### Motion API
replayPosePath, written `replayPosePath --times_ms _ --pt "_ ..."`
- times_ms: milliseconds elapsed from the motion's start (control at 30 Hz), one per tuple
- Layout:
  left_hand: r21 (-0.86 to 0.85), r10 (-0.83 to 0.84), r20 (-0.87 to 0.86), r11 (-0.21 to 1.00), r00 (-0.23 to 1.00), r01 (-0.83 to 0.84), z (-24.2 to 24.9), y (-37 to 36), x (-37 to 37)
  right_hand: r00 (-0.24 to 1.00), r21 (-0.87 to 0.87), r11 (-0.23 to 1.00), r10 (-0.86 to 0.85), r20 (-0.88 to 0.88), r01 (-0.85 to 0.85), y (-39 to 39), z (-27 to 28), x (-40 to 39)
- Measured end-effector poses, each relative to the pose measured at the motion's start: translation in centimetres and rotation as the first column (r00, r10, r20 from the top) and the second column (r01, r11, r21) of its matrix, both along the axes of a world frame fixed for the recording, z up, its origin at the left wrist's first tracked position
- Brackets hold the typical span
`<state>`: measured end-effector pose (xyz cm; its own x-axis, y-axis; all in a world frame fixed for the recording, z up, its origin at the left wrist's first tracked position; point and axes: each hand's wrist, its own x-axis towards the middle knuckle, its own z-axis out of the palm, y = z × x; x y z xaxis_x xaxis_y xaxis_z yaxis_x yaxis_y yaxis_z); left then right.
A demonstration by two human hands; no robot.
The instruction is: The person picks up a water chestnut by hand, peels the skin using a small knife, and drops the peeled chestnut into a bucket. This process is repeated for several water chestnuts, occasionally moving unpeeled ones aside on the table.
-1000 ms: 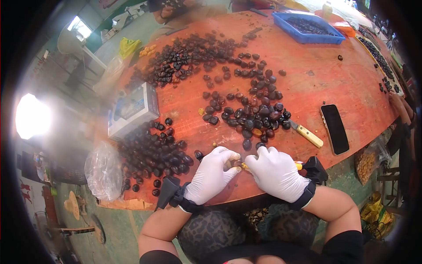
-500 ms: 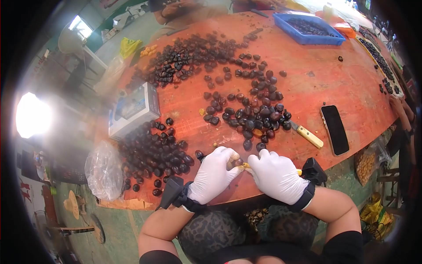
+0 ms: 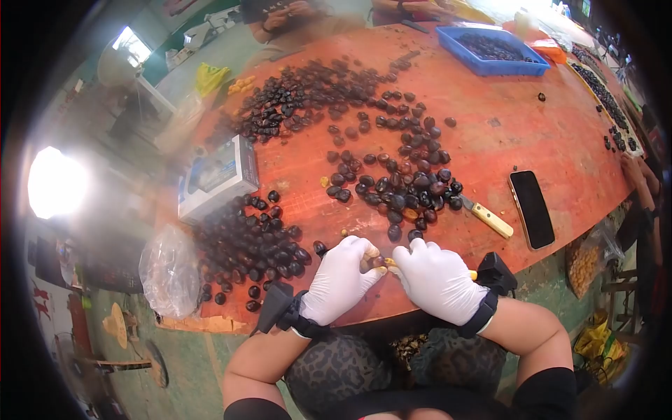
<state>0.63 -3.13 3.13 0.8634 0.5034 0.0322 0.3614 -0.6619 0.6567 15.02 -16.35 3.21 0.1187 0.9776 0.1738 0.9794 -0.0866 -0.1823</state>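
Both my hands wear white gloves and meet close together near the front edge of the table. My left hand [image 3: 341, 280] is closed around a dark brown nut [image 3: 378, 262], mostly covered by the fingers. My right hand [image 3: 435, 278] is wrapped round a tool with a yellow handle [image 3: 473, 275], likely a small knife; its blade is hidden. A bit of yellow shows at the right fingertips, against the nut. Just beyond my hands lies a heap of glossy dark nuts [image 3: 413, 185], and another heap [image 3: 248, 241] spreads to the left.
A wooden-handled knife [image 3: 492, 219] and a black phone [image 3: 532, 210] lie to the right. At left are a white box [image 3: 220, 178] and a clear plastic bag [image 3: 169, 271]. A blue tray [image 3: 490, 66] stands at the far side. Other people's hands [image 3: 294, 12] show across the table.
My hands hold nearly the same place, with the nut turned slightly between the fingers. The view has shifted a little. A person across the table has moved their hands.
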Motion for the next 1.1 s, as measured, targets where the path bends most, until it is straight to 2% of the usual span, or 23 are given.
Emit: replayPosePath --times_ms 167,233,367,400,467,600,633,700,800,900,1000,1033,1067,1100 --pt "-0.068 0.014 -0.021 0.998 1.0 -0.016 0.2 -0.1 0.0 1.0 -0.098 0.995 -0.012 0.02 0.014 -0.2 0.0 -0.1" --pt "-0.009 0.004 -0.015 1.0 1.0 -0.005 -0.1 0.1 -0.1 0.996 -0.136 0.99 -0.011 0.085 0.023 -0.6 -0.2 0.0" --pt "0.097 0.001 0.016 0.995 1.0 -0.002 0.0 0.0 -0.7 0.998 -0.105 0.994 -0.019 0.06 0.026 -0.7 -0.2 0.1" --pt "0.262 0.016 -0.001 0.965 1.0 -0.016 0.2 0.3 -0.9 0.999 -0.098 0.995 -0.021 0.05 0.026 -0.8 -0.1 0.1" --pt "0.565 0.058 -0.033 0.824 0.998 -0.029 0.8 1.0 -1.4 0.999 -0.089 0.996 -0.018 0.031 0.02 -0.9 -0.1 0.3" --pt "0.711 0.199 -0.183 0.703 0.963 -0.01 1.0 3.0 -2.8 1.0 -0.084 0.996 -0.027 0.001 0.027 -0.9 -0.1 0.3" --pt "0.659 0.175 -0.206 0.752 0.963 0.004 1.5 3.6 -3.0 0.999 -0.083 0.996 -0.035 -0.006 0.034 -0.9 -0.1 0.3" --pt "0.662 0.123 -0.099 0.749 0.987 -0.026 2.0 4.6 -2.2 0.999 -0.09 0.995 -0.042 -0.004 0.041 -0.8 0.0 0.3" --pt "0.574 0.125 0.064 0.807 0.99 -0.139 2.7 5.9 1.6 0.999 -0.094 0.995 -0.04 -0.009 0.038 -0.8 -0.2 0.2" --pt "0.508 0.159 -0.112 0.858 0.981 -0.081 1.1 7.4 3.4 0.999 -0.091 0.995 -0.037 -0.008 0.036 -0.9 -0.1 0.3" --pt "0.4 0.122 0.019 0.909 0.992 -0.12 -0.1 7.8 3.2 1.0 -0.076 0.997 -0.028 -0.002 0.027 -1.0 -0.2 0.5" --pt "0.35 0.11 0.077 0.928 0.991 -0.13 -0.3 7.6 2.9 1.0 -0.069 0.997 -0.023 -0.002 0.023 -1.0 -0.2 0.5" --pt "0.081 0.162 0.061 0.983 0.985 -0.167 1.3 5.9 2.6 0.999 -0.066 0.997 -0.031 -0.008 0.03 -1.0 -0.3 0.5" --pt "-0.012 0.095 0.14 0.996 0.986 -0.094 1.6 4.9 1.9 0.999 -0.063 0.997 -0.038 -0.015 0.037 -1.0 -0.3 0.5"
